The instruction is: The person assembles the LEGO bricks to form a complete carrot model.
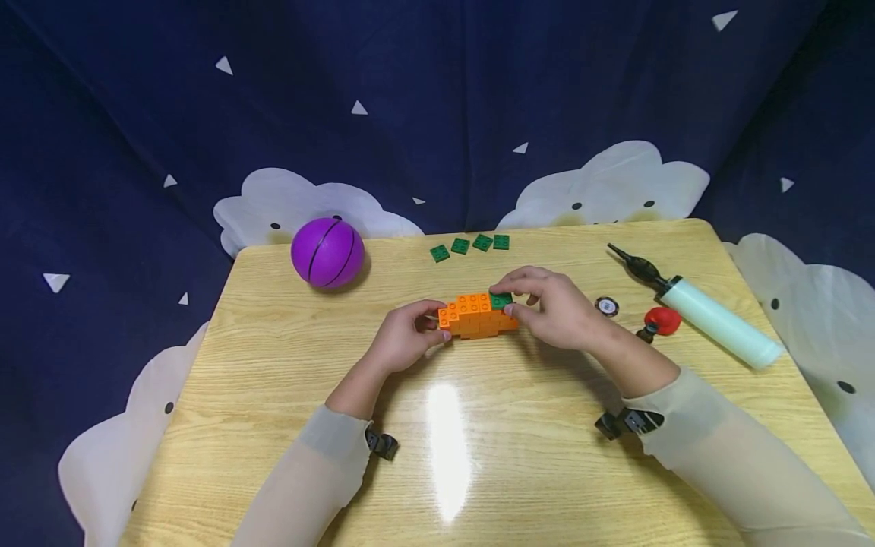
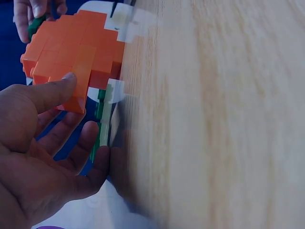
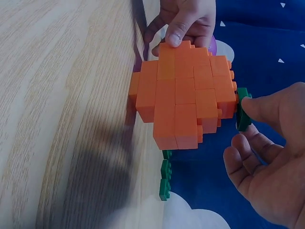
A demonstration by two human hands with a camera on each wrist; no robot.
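A stepped build of orange toy bricks (image 1: 478, 323) stands on the wooden table. At its left end, my left hand (image 1: 403, 336) grips it, the thumb on the near face and fingers behind. My right hand (image 1: 557, 310) pinches a flat green toy brick (image 3: 243, 109) between thumb and fingers at the top right of the build. In the right wrist view this green brick lies against the upper orange studs; whether it is pressed fully down I cannot tell. Several more green bricks (image 1: 482, 242) lie in a row behind the build.
A purple ball (image 1: 328, 253) sits at the back left of the table (image 1: 273, 425). To the right are a pale hand pump (image 1: 718, 319), a round black-and-white chip (image 1: 606, 306) and a red object (image 1: 662, 320) with a dark stem. A dark blue curtain hangs behind.
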